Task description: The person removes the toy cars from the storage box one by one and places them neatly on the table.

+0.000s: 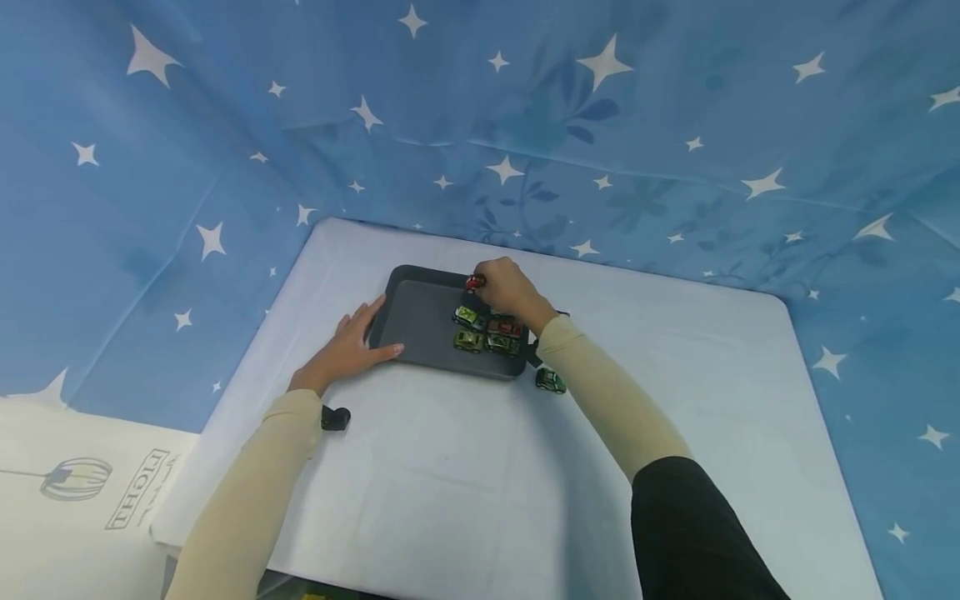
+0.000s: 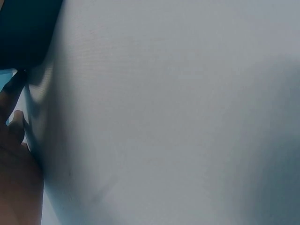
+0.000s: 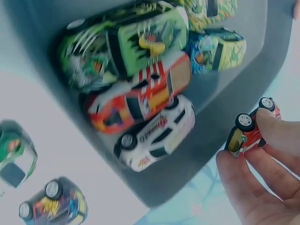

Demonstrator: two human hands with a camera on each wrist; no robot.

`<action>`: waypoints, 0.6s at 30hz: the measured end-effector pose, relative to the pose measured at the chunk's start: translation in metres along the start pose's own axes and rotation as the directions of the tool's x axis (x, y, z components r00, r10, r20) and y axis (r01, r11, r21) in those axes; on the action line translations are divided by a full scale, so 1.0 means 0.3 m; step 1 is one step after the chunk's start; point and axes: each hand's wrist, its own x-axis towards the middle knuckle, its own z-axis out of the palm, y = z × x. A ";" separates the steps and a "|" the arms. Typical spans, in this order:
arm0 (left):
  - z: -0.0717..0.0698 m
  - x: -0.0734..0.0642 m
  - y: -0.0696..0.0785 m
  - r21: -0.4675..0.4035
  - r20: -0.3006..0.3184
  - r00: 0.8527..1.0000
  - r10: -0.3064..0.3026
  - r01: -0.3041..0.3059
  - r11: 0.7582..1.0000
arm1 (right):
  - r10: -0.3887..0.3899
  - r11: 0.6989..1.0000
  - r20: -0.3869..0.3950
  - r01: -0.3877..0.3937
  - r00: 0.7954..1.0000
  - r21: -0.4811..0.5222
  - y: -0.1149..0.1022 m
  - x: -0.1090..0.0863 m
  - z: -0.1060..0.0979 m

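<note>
My right hand (image 1: 510,290) pinches a small red toy car (image 3: 249,131) between thumb and fingers over the far right part of a grey tray (image 1: 423,317). My left hand (image 1: 343,350) rests at the tray's left end, fingers spread, with the thumb on the front edge. In the tray's right part stand several toy cars: a large green one (image 3: 124,44), a red and orange one (image 3: 140,93), a white one (image 3: 159,136) and a blue and yellow one (image 3: 218,51). The left wrist view catches only part of the left hand and a dark tray corner (image 2: 28,33).
On the white table (image 1: 450,467), a green and white toy car (image 1: 551,381) stands just off the tray's right front corner. Beside it in the right wrist view is a multicoloured car (image 3: 56,206). A blue star-patterned cloth (image 1: 450,125) hangs behind the table.
</note>
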 end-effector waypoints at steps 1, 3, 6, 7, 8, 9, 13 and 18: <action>0.000 0.000 -0.001 0.001 0.002 1.000 0.000 0.000 1.000 | 0.000 1.000 -0.003 0.000 1.000 0.001 0.004 -0.006 -0.009; 0.000 -0.001 -0.004 0.001 0.001 1.000 0.001 -0.001 1.000 | 0.000 1.000 -0.017 0.000 1.000 0.007 0.012 -0.021 -0.027; -0.004 0.001 -0.002 -0.002 -0.004 1.000 0.007 -0.007 1.000 | -0.006 1.000 -0.044 0.007 0.999 0.028 0.030 -0.041 -0.056; -0.005 0.002 -0.002 -0.003 -0.003 1.000 0.009 -0.009 1.000 | -0.007 0.999 -0.051 0.009 0.999 0.035 0.038 -0.050 -0.062; -0.005 0.001 -0.002 -0.005 -0.001 1.000 0.009 -0.009 1.000 | -0.008 0.999 -0.056 0.010 0.998 0.041 0.047 -0.059 -0.067; -0.005 0.001 -0.003 -0.006 0.003 1.000 0.007 -0.007 1.000 | -0.008 0.999 -0.057 0.010 0.998 0.044 0.057 -0.067 -0.071; -0.001 -0.003 -0.003 -0.003 0.015 1.000 0.002 -0.002 1.000 | 0.005 0.999 -0.058 -0.003 0.998 0.046 0.097 -0.104 -0.083; 0.004 -0.006 0.000 0.015 0.011 1.000 -0.006 0.006 1.000 | 0.018 0.999 -0.082 -0.015 0.997 0.036 0.139 -0.145 -0.105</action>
